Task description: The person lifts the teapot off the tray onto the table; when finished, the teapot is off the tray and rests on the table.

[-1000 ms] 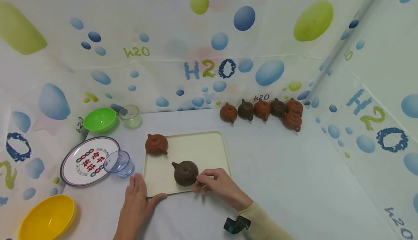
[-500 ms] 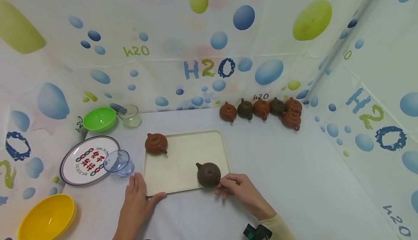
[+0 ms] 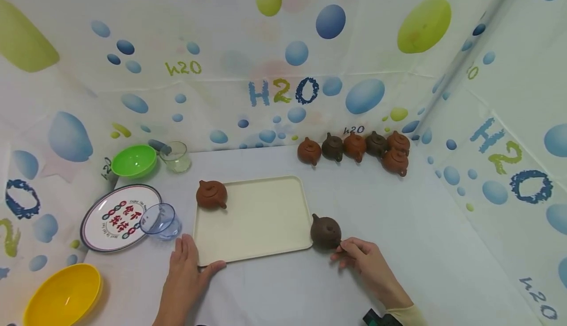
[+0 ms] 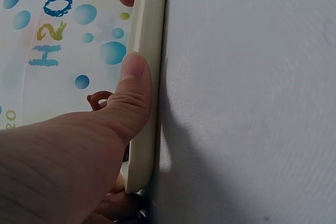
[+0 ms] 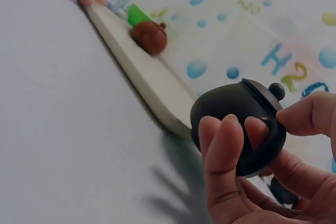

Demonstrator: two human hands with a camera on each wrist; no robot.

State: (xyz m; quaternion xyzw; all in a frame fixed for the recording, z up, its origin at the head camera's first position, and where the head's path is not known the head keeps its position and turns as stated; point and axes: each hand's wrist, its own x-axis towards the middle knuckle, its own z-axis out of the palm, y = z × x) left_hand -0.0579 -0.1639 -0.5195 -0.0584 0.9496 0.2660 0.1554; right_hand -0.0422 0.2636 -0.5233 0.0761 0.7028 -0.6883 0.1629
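My right hand [image 3: 371, 269] pinches the handle of a dark brown teapot [image 3: 325, 232] just off the tray's front right corner. In the right wrist view this teapot [image 5: 218, 103] hangs above the white cloth, its knobbed lid on. A reddish-brown teapot [image 3: 211, 195] sits in the far left corner of the cream tray [image 3: 261, 220]. At the tray's near left corner rests my left hand [image 3: 186, 277], fingers straight along the left side. In the left wrist view its thumb [image 4: 134, 85] lies straight along the front rim.
Several brown and reddish teapots [image 3: 354, 147] stand at the back right. On the left are a green bowl [image 3: 135, 162], a clear glass [image 3: 176, 158], a white oval plate [image 3: 95, 225], a blue-tinted glass [image 3: 165, 225] and a yellow bowl [image 3: 64, 296]. Patterned cloth [image 3: 221, 35] walls the table.
My right hand has carried the dark teapot rightward, from over the tray to past its right edge. My left hand and the reddish-brown teapot on the tray have stayed put.
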